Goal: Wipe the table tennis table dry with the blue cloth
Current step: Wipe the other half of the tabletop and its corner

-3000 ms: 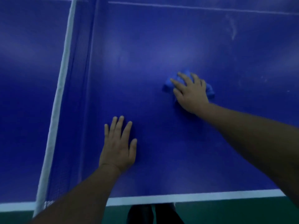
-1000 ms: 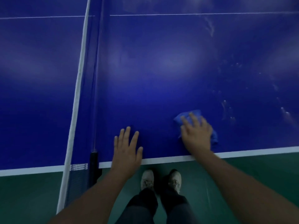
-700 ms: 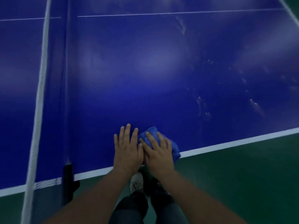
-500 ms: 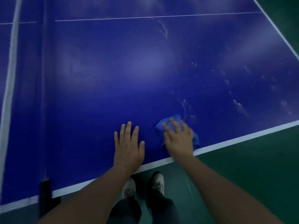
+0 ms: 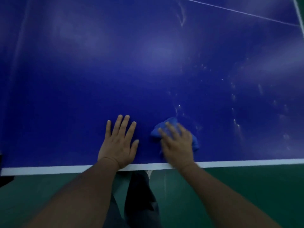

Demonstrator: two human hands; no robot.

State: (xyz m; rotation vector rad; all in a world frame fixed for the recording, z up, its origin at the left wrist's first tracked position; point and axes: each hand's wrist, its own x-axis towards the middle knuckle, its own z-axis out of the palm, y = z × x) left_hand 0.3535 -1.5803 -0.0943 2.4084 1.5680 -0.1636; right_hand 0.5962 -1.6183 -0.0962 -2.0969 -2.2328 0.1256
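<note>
Pulled apart from the left hand (image 5: 117,145) since touching it earlier, with right hand (image 5: 176,145) pressing flat-fingered on the blue cloth (image 5: 170,122) just right of that left hand, splayed flat on the counter (image 5: 115,63); risks smearing droplets (image 5: 236,122) farther right if soaked through.

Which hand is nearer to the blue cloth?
Right. The right hand presses on top of the blue cloth; the left hand lies flat on the table to its left, not touching it.
</note>
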